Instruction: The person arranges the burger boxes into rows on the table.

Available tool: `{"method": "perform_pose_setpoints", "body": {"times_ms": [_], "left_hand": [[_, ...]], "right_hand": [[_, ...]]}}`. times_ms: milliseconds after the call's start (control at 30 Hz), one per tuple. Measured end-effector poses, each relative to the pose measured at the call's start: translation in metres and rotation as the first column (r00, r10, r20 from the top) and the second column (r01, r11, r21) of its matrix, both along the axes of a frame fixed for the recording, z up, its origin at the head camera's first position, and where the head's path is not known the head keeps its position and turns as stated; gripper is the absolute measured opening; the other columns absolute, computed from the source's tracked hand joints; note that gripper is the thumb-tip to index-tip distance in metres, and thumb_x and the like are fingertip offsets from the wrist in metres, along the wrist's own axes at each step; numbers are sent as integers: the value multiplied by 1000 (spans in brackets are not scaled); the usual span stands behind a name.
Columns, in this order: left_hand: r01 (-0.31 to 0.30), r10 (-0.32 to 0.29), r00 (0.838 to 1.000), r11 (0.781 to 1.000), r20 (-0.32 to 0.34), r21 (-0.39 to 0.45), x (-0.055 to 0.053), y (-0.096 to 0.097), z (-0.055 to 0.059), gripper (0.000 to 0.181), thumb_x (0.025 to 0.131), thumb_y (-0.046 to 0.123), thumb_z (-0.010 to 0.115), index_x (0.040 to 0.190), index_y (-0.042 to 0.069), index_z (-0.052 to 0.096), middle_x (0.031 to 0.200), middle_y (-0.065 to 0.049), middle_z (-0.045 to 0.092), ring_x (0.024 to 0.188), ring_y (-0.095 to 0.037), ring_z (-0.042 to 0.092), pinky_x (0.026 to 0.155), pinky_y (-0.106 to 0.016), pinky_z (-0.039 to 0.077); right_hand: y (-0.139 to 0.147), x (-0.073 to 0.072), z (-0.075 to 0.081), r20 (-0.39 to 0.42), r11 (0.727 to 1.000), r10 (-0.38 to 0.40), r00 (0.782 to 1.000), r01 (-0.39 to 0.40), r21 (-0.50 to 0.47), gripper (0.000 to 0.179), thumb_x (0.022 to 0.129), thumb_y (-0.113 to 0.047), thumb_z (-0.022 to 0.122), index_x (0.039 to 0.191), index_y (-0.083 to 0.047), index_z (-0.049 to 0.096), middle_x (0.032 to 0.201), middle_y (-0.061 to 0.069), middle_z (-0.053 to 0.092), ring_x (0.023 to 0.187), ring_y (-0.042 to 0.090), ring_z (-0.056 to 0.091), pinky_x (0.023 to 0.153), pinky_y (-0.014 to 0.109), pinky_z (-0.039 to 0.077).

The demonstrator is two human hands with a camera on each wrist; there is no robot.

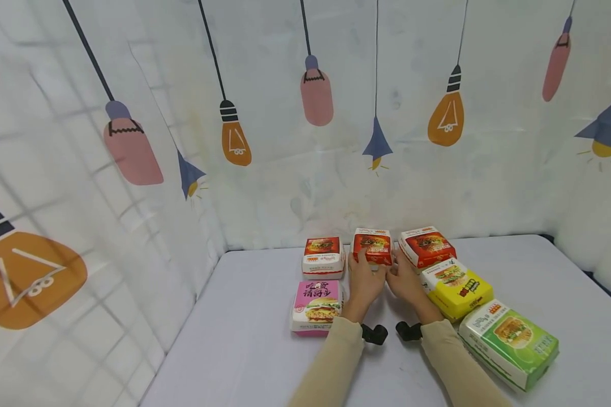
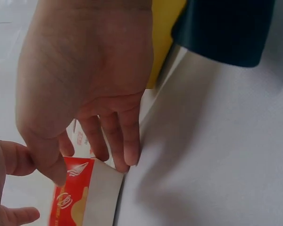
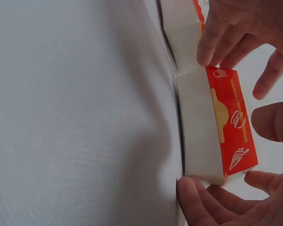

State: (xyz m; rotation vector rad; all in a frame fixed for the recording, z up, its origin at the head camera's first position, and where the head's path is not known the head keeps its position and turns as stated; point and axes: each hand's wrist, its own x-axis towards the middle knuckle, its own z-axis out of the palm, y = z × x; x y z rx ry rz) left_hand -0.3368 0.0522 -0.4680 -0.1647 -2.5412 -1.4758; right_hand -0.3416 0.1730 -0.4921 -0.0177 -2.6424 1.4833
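A small red-and-white burger box (image 1: pixel 373 244) sits at the back of the table, between both hands. My left hand (image 1: pixel 365 284) is at its left side. In the right wrist view, those fingers (image 3: pixel 211 40) are extended down to the box's end. On the other side, my right hand (image 1: pixel 406 284) has its fingertips at the right edge. The left wrist view has that hand's long, fairly straight fingers (image 2: pixel 130 136) next to the box corner, thumb over the red top part. Matching red burger boxes flank it, one left (image 1: pixel 323 260) and one angled right (image 1: pixel 427 249).
A pink burger box (image 1: pixel 315 310) stands in front of the left red one. Yellow (image 1: pixel 458 291) and green (image 1: pixel 509 342) boxes form a slanted row at right, close beside my right forearm. Behind the white table (image 1: pixel 224 350) hangs a lamp-patterned cloth wall (image 1: pixel 280 198).
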Motion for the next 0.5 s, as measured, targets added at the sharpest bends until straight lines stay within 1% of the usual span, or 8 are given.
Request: {"method": "perform_pose_setpoints", "body": {"times_ms": [67,167,267,400,500], "left_hand": [[-2,2,1000,1000,9,1,-1,1,-1,66,92,22,69,149,5,42,158,-27,28,141,-43,41,113,-57,40],[-6,6,1000,1000,27,12,-1,2,-2,68,93,23,69,152,6,39,160,-26,26,143,-42,39,114,-58,39],[-12,11,999,1000,34,16,-1,3,-3,68,94,24,68,153,8,38,159,-24,27,143,-41,38,114,-58,39],[-27,27,999,1000,22,5,-1,6,-5,65,95,23,67,152,9,40,152,-22,34,139,-38,40,112,-56,41],[-45,45,999,999,6,-2,0,7,-5,62,95,22,67,151,9,42,145,-21,38,134,-36,41,108,-54,44]], "right_hand": [[-1,1,1,1,1000,-1,1000,1,-2,73,99,-20,55,161,-2,19,159,31,34,121,38,55,96,49,53],[-1,2,1,8,1000,-3,1000,3,-7,73,99,-19,55,161,-3,20,158,32,34,118,40,56,94,50,53],[0,1,1,5,1000,-13,1000,13,-8,68,101,-15,53,160,-2,20,157,32,35,125,43,52,101,56,49],[2,0,3,-12,999,-40,999,40,-18,66,99,-7,51,158,3,21,154,34,37,135,47,46,110,62,42],[3,1,5,-17,997,-64,998,63,-36,65,98,-5,50,156,6,22,152,35,38,131,47,47,108,60,44]]}}
